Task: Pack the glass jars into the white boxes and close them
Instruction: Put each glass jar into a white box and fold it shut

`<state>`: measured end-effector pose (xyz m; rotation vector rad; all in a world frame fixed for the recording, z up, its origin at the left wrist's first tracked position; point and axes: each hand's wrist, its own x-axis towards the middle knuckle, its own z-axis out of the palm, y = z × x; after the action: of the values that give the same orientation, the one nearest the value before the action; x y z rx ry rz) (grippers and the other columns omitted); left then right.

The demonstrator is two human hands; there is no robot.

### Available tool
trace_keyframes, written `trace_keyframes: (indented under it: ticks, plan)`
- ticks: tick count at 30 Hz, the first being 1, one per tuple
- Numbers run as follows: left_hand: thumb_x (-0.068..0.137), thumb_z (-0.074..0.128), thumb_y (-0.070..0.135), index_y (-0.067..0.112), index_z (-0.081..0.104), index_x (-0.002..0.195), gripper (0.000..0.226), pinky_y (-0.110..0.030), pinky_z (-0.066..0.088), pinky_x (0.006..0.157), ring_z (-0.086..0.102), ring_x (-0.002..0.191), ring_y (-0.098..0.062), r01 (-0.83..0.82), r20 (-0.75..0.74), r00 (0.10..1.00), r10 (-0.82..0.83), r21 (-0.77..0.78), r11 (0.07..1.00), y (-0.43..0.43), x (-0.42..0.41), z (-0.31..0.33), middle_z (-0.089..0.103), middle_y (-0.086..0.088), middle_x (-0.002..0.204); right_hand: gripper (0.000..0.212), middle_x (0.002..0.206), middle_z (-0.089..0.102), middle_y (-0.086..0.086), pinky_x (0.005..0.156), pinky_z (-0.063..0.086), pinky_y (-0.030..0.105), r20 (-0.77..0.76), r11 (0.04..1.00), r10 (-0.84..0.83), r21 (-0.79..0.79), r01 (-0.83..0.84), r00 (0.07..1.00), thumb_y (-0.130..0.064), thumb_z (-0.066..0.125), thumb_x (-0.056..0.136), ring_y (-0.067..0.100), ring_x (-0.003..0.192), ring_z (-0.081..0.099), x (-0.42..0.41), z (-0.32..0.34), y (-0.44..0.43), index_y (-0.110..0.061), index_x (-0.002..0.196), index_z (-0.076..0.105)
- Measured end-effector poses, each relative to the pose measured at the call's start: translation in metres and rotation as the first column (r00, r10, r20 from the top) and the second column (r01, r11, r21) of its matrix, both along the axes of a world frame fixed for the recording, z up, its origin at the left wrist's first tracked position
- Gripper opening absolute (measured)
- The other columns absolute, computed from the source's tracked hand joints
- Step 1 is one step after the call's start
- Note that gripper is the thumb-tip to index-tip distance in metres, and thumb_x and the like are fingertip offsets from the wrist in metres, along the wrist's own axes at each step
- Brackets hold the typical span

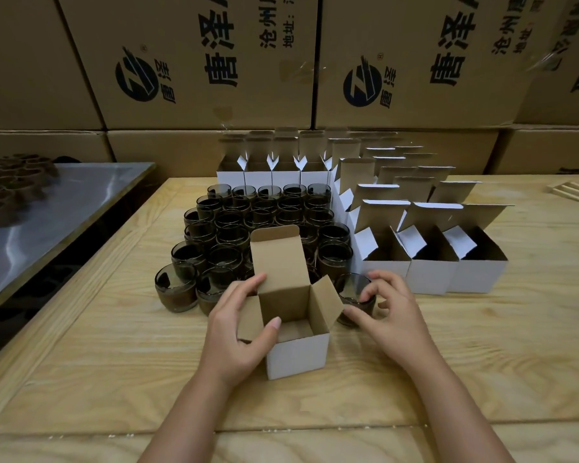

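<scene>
Dim, soft overhead light; wide-angle bending at edges.

Table [315,406]: pale wood planks. Carries:
- jars [258,222], dark glass, upright, packed in a block at mid-table;
- 1 jar [351,290], at the block's front right corner;
- 1 box [298,355], white, flaps open, in front of the jars;
- boxes [428,272], white, open, in rows right of and behind the jars;
- slats [572,192], wood, far right edge.
</scene>
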<state>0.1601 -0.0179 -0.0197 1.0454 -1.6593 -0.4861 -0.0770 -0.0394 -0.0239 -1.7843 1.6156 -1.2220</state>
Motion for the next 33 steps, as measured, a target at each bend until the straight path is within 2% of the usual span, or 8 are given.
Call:
trace_keyframes:
  ticks: [5, 10, 14, 17, 20, 25, 28, 33]
  plan:
    - [0.075, 0.058, 0.04, 0.011, 0.057, 0.128, 0.06, -0.015, 0.044, 0.085, 0.057, 0.104, -0.008, 0.005, -0.005, 1.0, -0.005, -0.007, 1.0, -0.001, -0.002, -0.003, 0.06, 0.002, 0.11, 0.029, 0.105, 0.051, -0.021, 0.078, 0.033, 0.009, -0.007, 0.994, -0.099, -0.047, 0.099, 0.995, -0.025, 0.08, 0.07, 0.008, 0.107, 0.051, 0.003, 0.005, 0.003, -0.018, 0.065, 0.052]
    - [0.075, 0.057, 0.038, 0.011, 0.056, 0.129, 0.06, -0.016, 0.044, 0.086, 0.057, 0.105, -0.009, 0.029, -0.004, 1.0, -0.029, -0.014, 0.999, -0.003, -0.005, -0.005, 0.059, 0.005, 0.112, 0.032, 0.104, 0.053, -0.024, 0.076, 0.033, 0.001, 0.05, 0.967, -0.155, -0.196, 0.162, 0.987, -0.027, 0.082, 0.067, 0.002, 0.095, 0.055, -0.002, 0.033, 0.024, -0.026, 0.062, 0.05]
    - [0.076, 0.058, 0.041, 0.013, 0.056, 0.13, 0.061, -0.013, 0.043, 0.086, 0.056, 0.107, -0.006, 0.041, 0.007, 0.999, -0.04, -0.017, 0.999, -0.004, -0.006, -0.007, 0.059, 0.006, 0.115, 0.026, 0.108, 0.058, -0.02, 0.084, 0.043, 0.015, 0.153, 0.957, -0.048, -0.275, 0.089, 0.987, -0.036, 0.077, 0.064, -0.003, 0.09, 0.06, 0.002, 0.074, 0.035, -0.025, 0.062, 0.053]
    - [0.078, 0.057, 0.045, 0.014, 0.054, 0.132, 0.062, -0.012, 0.042, 0.086, 0.055, 0.108, -0.005, 0.055, 0.007, 0.998, -0.055, -0.019, 0.998, -0.005, -0.005, -0.009, 0.058, 0.008, 0.116, 0.027, 0.103, 0.062, -0.018, 0.083, 0.05, 0.021, 0.172, 0.971, 0.157, -0.208, -0.12, 0.972, -0.04, 0.076, 0.062, 0.003, 0.094, 0.063, 0.017, 0.094, 0.035, -0.023, 0.062, 0.056]
    - [0.08, 0.056, 0.052, 0.016, 0.053, 0.133, 0.064, -0.016, 0.044, 0.088, 0.056, 0.111, -0.008, 0.079, -0.006, 0.997, -0.08, -0.019, 0.997, -0.007, -0.005, -0.01, 0.058, 0.004, 0.118, 0.027, 0.104, 0.062, -0.012, 0.084, 0.052, 0.024, 0.074, 0.964, 0.26, -0.081, -0.254, 0.963, -0.042, 0.075, 0.063, 0.001, 0.099, 0.061, 0.035, 0.094, 0.03, -0.021, 0.062, 0.057]
    - [0.088, 0.037, 0.072, 0.013, 0.052, 0.132, 0.075, -0.02, 0.044, 0.091, 0.057, 0.113, -0.011, 0.1, -0.05, 0.994, -0.101, -0.031, 0.995, -0.008, -0.005, -0.011, 0.059, 0.001, 0.119, 0.027, 0.105, 0.056, -0.018, 0.081, 0.052, 0.027, -0.071, 0.96, 0.279, 0.03, -0.277, 0.958, -0.041, 0.076, 0.069, 0.003, 0.095, 0.058, 0.046, 0.076, 0.027, -0.023, 0.065, 0.057]
    - [0.09, 0.033, 0.07, 0.013, 0.052, 0.132, 0.073, -0.016, 0.042, 0.09, 0.057, 0.111, -0.009, 0.105, -0.058, 0.993, -0.107, -0.04, 0.994, -0.009, -0.007, -0.012, 0.058, 0.003, 0.118, 0.029, 0.101, 0.056, -0.016, 0.08, 0.038, 0.015, -0.206, 0.962, 0.272, 0.038, -0.27, 0.94, -0.052, 0.07, 0.068, 0.004, 0.101, 0.047, 0.052, 0.068, 0.027, -0.029, 0.065, 0.052]
    - [0.092, 0.035, 0.066, 0.017, 0.051, 0.132, 0.065, -0.019, 0.043, 0.091, 0.057, 0.11, -0.01, 0.099, -0.051, 0.993, -0.102, -0.057, 0.993, -0.01, -0.008, -0.014, 0.057, 0.007, 0.118, 0.035, 0.108, 0.047, -0.027, 0.08, 0.013, 0.024, -0.393, 0.981, 0.191, 0.05, -0.187, 0.9, -0.06, 0.068, 0.068, 0.001, 0.109, 0.024, 0.059, 0.052, 0.03, -0.035, 0.06, 0.045]
